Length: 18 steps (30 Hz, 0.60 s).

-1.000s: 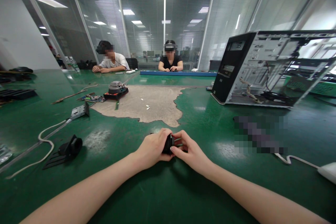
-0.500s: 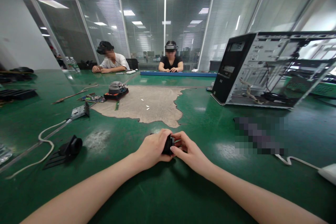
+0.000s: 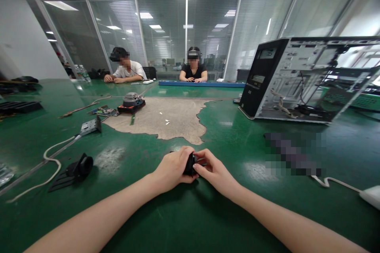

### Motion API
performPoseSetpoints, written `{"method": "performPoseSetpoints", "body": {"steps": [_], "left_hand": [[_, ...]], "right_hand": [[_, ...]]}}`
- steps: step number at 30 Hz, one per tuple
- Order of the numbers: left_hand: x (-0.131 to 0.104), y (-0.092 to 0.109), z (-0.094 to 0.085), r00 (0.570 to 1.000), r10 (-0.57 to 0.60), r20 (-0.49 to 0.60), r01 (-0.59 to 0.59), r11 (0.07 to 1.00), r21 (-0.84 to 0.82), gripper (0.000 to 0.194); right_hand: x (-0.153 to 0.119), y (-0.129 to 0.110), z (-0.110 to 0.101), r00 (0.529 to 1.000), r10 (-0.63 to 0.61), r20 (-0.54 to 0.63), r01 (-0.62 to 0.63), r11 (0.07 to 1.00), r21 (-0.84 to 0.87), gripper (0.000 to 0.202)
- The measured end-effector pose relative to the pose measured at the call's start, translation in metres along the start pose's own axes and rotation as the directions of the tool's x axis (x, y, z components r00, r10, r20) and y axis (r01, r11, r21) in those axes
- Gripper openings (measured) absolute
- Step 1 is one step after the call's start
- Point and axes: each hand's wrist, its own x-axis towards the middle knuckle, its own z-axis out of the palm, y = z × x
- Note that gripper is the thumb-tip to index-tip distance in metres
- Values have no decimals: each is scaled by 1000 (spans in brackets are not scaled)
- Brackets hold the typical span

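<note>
A small black object (image 3: 189, 165) is between my two hands at the middle of the green table (image 3: 184, 213). My left hand (image 3: 173, 166) is wrapped over its left side and top, hiding much of it. The fingers and thumb of my right hand (image 3: 210, 168) grip its right side. What exactly the object is cannot be made out.
An open computer case (image 3: 264, 79) stands at the right. A black bracket-like part (image 3: 80, 166), a metal box (image 3: 89, 125) with a white cable, and a round device (image 3: 132, 101) are at the left. Two people sit across the table behind a blue bar (image 3: 202, 84).
My hands and the black object have hardly moved. Across the table, the hands of the person in black have shifted slightly.
</note>
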Motion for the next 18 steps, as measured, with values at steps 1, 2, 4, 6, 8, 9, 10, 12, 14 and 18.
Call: {"method": "performPoseSetpoints", "body": {"steps": [1, 2, 4, 6, 8, 9, 10, 12, 14, 18], "left_hand": [[0, 0, 0, 1000, -1, 4, 1, 1000, -2, 56], [-1, 0, -1, 1000, -3, 7, 3, 1000, -3, 57], [-1, 0, -1, 1000, -8, 11, 8, 1000, -10, 56], [-1, 0, 0, 1000, -14, 9, 14, 1000, -17, 56], [0, -1, 0, 1000, -20, 1, 20, 1000, -19, 56], [0, -1, 1, 1000, -21, -2, 21, 1000, -17, 57], [0, -1, 1, 1000, -20, -5, 20, 1000, -12, 58], [0, -2, 1, 1000, -16, -7, 16, 1000, 0, 58], [0, -2, 1, 1000, -11, -8, 11, 1000, 5, 57], [-1, -2, 2, 1000, 28, -8, -28, 999, 22, 57]], "right_hand": [[-1, -1, 1, 1000, -24, -6, 24, 1000, -14, 20], [-1, -2, 1, 998, -54, -16, 53, 998, -28, 22], [-2, -3, 1, 994, -104, -40, 101, 994, -51, 25], [-2, -3, 0, 991, -103, -87, 97, 993, -65, 24], [0, 0, -4, 983, -51, -177, 38, 997, -72, 20], [1, 1, -7, 972, -19, -234, 2, 997, -73, 19], [2, 3, -9, 960, 11, -280, -32, 997, -69, 19], [4, 5, -11, 947, 47, -318, -70, 996, -60, 18], [4, 5, -11, 959, 72, -275, -83, 996, -26, 19], [6, 2, -4, 995, 95, -24, -91, 986, 141, 23]]}}
